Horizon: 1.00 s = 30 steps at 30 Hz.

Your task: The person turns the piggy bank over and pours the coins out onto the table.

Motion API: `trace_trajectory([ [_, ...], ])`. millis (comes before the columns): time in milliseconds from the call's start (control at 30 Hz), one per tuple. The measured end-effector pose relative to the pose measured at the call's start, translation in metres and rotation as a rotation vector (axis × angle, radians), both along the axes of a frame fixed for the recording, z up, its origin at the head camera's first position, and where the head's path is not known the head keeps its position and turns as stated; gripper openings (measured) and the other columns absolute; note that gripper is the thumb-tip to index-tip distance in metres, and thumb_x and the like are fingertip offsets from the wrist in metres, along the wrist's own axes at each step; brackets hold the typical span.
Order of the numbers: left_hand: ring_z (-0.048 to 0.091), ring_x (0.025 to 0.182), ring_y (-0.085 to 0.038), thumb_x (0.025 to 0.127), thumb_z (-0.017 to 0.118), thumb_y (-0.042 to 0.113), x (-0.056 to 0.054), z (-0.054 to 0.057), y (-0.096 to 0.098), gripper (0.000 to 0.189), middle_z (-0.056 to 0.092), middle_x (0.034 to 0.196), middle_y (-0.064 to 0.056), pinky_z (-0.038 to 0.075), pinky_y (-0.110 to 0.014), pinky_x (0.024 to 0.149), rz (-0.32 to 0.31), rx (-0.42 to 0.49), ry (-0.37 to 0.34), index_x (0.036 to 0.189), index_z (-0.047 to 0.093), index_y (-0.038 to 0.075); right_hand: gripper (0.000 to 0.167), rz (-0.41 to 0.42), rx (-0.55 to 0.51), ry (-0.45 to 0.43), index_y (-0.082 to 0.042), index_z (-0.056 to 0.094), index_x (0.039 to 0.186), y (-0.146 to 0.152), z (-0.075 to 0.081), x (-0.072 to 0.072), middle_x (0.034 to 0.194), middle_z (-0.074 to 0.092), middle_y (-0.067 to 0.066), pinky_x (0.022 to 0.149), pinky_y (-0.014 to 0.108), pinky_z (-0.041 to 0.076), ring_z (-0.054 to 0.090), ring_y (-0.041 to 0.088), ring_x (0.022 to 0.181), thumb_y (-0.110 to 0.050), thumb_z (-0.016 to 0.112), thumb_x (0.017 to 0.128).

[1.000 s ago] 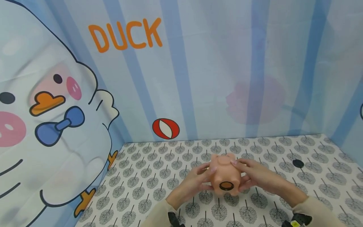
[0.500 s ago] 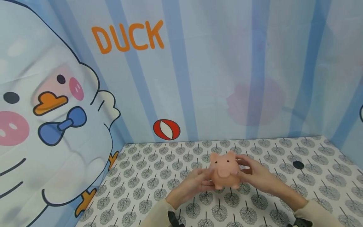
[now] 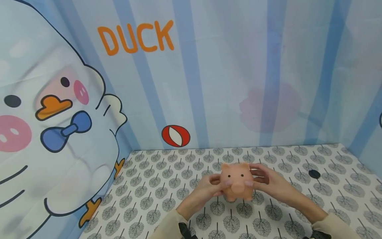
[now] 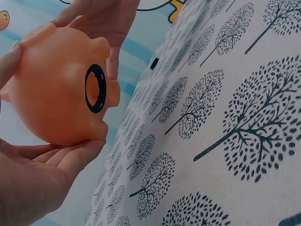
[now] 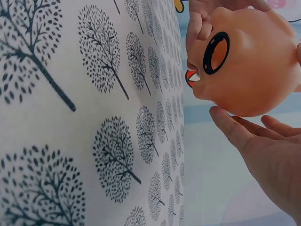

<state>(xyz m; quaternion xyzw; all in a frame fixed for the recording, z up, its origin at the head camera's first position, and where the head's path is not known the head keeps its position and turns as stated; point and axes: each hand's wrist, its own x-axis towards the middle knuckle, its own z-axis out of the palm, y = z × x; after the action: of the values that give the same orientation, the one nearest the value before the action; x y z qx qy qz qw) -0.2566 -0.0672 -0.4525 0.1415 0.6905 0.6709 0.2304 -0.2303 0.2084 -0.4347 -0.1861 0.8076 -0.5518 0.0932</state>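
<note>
A pinkish-orange piggy bank (image 3: 237, 189) is held between both hands, its face toward the head camera. My left hand (image 3: 205, 188) grips one side, with the thumb near the pig's cheek. On the opposite side my right hand (image 3: 273, 184) holds it the same way, thumb beside the snout. Both wrist views show the belly with an open round hole in a black ring (image 4: 96, 88), and the pig raised off the cloth. A flat black disc (image 3: 314, 174) lies on the cloth to the right of the right hand.
White cloth (image 3: 143, 212) printed with grey trees covers the table. A pale blue striped curtain (image 3: 221, 83) stands behind it. Along the left hangs a fabric panel with a big printed duck (image 3: 89, 159).
The piggy bank has turned in the hands: its holed belly faced the head camera, and now its face does. Over the last half second its face has tipped slightly downward.
</note>
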Motion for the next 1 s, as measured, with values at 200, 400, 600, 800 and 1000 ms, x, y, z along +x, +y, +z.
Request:
trace_trajectory([
  [200, 0.071, 0.122, -0.022, 0.094, 0.078, 0.05, 0.0, 0.001, -0.002, 0.073, 0.071, 0.137, -0.012, 0.061, -0.036, 0.106, 0.009, -0.017, 0.057, 0.149, 0.057, 0.007, 0.076, 0.029, 0.022, -0.033, -0.002, 0.031, 0.162, 0.004, -0.001, 0.0, 0.157, 0.047, 0.033, 0.107, 0.043, 0.06, 0.051, 0.05, 0.144, -0.03, 0.069, 0.103],
  [400, 0.07, 0.125, -0.024, 0.09, 0.084, 0.045, 0.005, 0.001, -0.004, 0.079, 0.068, 0.139, -0.012, 0.061, -0.036, 0.106, 0.025, -0.111, 0.164, 0.151, 0.052, 0.008, 0.081, 0.099, 0.027, -0.046, 0.002, 0.025, 0.164, 0.004, -0.006, 0.002, 0.16, 0.042, 0.034, 0.107, 0.038, 0.061, 0.054, 0.048, 0.142, -0.028, 0.069, 0.103],
  [600, 0.067, 0.133, -0.025, 0.089, 0.086, 0.03, 0.007, 0.0, -0.004, 0.079, 0.06, 0.149, -0.015, 0.06, -0.027, 0.106, -0.038, -0.102, 0.256, 0.155, 0.047, 0.008, 0.084, 0.119, 0.024, -0.035, 0.004, 0.024, 0.164, 0.001, -0.007, 0.005, 0.154, 0.05, 0.034, 0.107, 0.043, 0.061, 0.056, 0.047, 0.139, -0.027, 0.071, 0.102],
  [800, 0.063, 0.138, -0.022, 0.09, 0.086, 0.031, 0.006, -0.003, -0.003, 0.082, 0.056, 0.153, -0.012, 0.056, -0.025, 0.11, -0.062, -0.109, 0.289, 0.158, 0.043, 0.014, 0.091, 0.137, -0.025, -0.059, 0.001, 0.014, 0.167, -0.001, -0.008, 0.007, 0.153, 0.048, 0.038, 0.104, 0.045, 0.062, 0.062, 0.046, 0.134, -0.024, 0.072, 0.101],
  [1000, 0.053, 0.148, -0.019, 0.085, 0.09, 0.032, 0.005, -0.002, -0.004, 0.092, 0.047, 0.164, -0.002, 0.051, -0.025, 0.116, -0.063, -0.128, 0.271, 0.161, 0.038, 0.026, 0.094, 0.091, -0.017, 0.053, -0.007, 0.019, 0.168, -0.002, -0.012, 0.006, 0.159, 0.043, 0.033, 0.107, 0.047, 0.06, 0.053, 0.052, 0.14, -0.022, 0.078, 0.097],
])
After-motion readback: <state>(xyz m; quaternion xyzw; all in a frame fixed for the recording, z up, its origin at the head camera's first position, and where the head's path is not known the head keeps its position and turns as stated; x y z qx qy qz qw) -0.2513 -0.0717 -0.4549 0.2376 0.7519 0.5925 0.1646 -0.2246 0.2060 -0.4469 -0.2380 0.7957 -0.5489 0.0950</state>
